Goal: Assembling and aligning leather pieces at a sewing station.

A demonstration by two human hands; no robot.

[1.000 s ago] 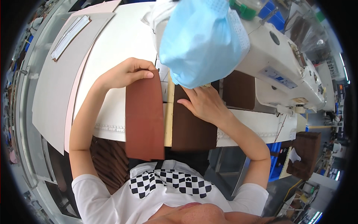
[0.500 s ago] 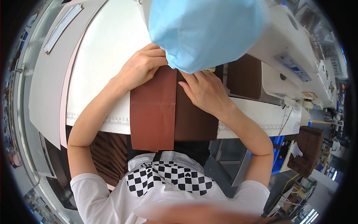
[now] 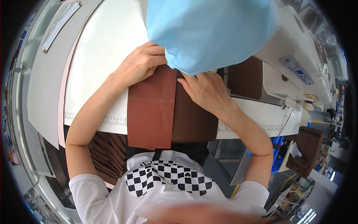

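Observation:
A reddish-brown panel (image 3: 151,108), leather-like with a faint crease across it, lies over the table's front edge. Beside it on the right, partly underneath, is a dark brown piece (image 3: 194,115). My left hand (image 3: 140,63) has its fingers curled at the far end of the reddish panel, apparently pinching it. My right hand (image 3: 209,91) rests on the dark brown piece, thumb stretched out toward the seam between the two colours. Light blue mask-like cloth (image 3: 212,33) covers the fingertips and the far ends of both pieces.
A white sewing machine (image 3: 294,63) stands at the right, over a brown surface (image 3: 244,78). The white table (image 3: 100,48) has ruler markings along its front edge. Folded brown material (image 3: 108,153) hangs below on the left. A brown box-like item (image 3: 305,149) is low at the right.
The near end of the reddish-brown panel has shifted slightly left. Both hands stay in nearly the same place, and the blue cloth covers a little more at the top.

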